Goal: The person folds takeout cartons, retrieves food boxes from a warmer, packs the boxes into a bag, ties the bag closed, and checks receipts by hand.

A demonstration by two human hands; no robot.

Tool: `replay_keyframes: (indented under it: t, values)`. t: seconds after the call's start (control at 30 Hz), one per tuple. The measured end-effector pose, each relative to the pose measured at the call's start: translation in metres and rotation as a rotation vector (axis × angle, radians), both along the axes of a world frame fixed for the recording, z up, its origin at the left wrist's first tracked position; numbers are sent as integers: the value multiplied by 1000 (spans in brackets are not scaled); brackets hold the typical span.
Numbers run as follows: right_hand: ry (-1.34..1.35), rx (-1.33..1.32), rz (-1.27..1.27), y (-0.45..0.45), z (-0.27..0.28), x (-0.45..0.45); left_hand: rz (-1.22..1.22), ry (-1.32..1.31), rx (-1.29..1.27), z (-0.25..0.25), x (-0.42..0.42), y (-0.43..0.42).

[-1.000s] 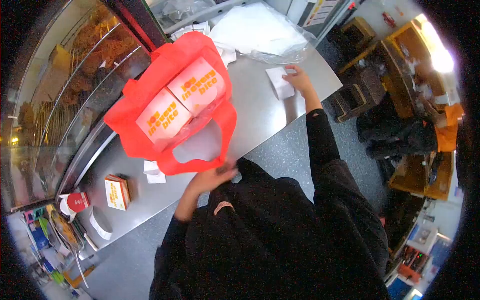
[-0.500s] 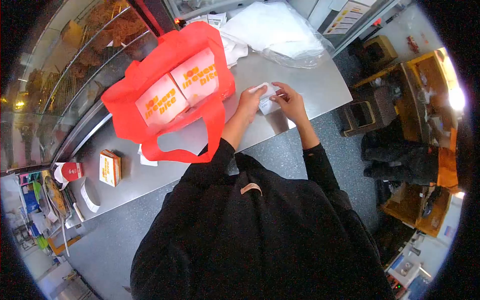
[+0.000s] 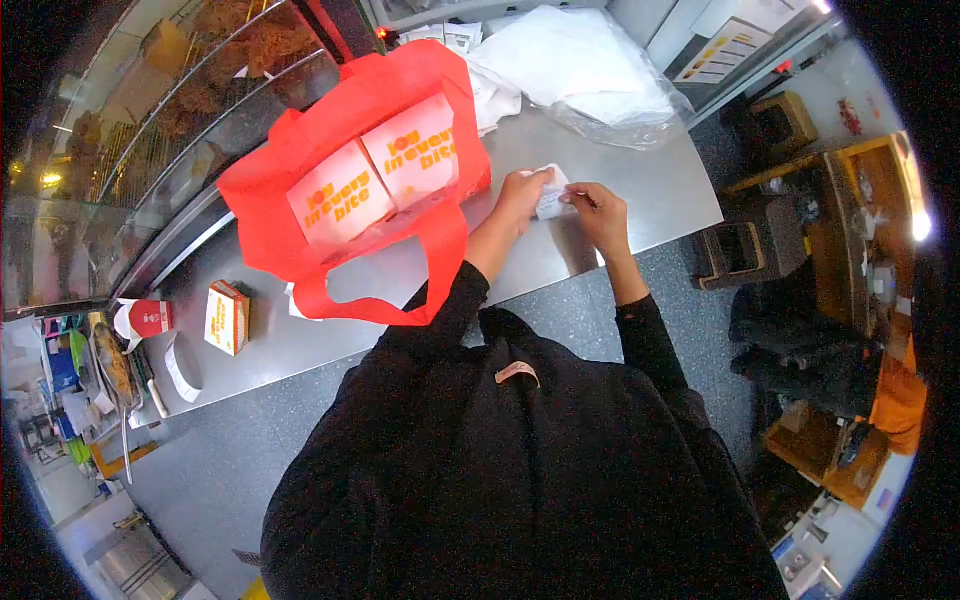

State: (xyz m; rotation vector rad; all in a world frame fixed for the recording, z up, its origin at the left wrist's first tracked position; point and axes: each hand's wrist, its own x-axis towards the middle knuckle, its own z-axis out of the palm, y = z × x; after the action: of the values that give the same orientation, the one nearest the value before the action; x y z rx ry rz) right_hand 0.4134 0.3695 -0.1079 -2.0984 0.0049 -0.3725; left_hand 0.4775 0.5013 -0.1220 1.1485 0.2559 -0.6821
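Observation:
Over the steel counter (image 3: 640, 180), my left hand (image 3: 521, 198) pinches a small white printed paper slip (image 3: 552, 196) at its left side. The fingers of my right hand (image 3: 598, 212) are closed on the slip's right edge. Just left of my hands stands a red bag (image 3: 262, 215), open at the top, with two white boxes (image 3: 342, 193) with orange lettering inside. One of the bag's handle loops hangs over my left forearm. The print on the slip is too small to read.
A small orange-and-white box (image 3: 227, 318), a red-and-white carton (image 3: 150, 318) and a curled paper strip (image 3: 180, 368) are on the counter's left. White sheets in clear plastic (image 3: 580, 65) lie at the back. A glass display case (image 3: 120, 150) borders the left. At right stands another person (image 3: 800, 335).
My left hand has come from beside the bag's handle to the slip, which both hands now hold. The slip has been drawn closer to the bag. The view has shifted slightly.

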Motion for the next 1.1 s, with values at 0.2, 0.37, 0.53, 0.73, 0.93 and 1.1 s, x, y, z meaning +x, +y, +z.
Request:
replay_keyframes:
  t: [0.2, 0.37, 0.53, 0.73, 0.93, 1.1]
  values:
    - [-351, -314, -90, -10, 21, -16, 224, 68, -31, -9, 8, -14]
    - [-42, 1062, -89, 4, 13, 2, 377, -205, 460, -71, 20, -36]
    - [27, 482, -25, 7, -55, 41, -340, -370, 693, -29, -28, 36]
    - [-168, 665, -6, 19, -22, 49, -270, -501, 555, 74, -132, 299]
    - [-718, 317, -294, 32, 119, 52, 60, -401, 1834, 70, -148, 511]
    - [-757, 390, -18, 152, 232, -21, -206, -359, 1757, 60, -127, 536]
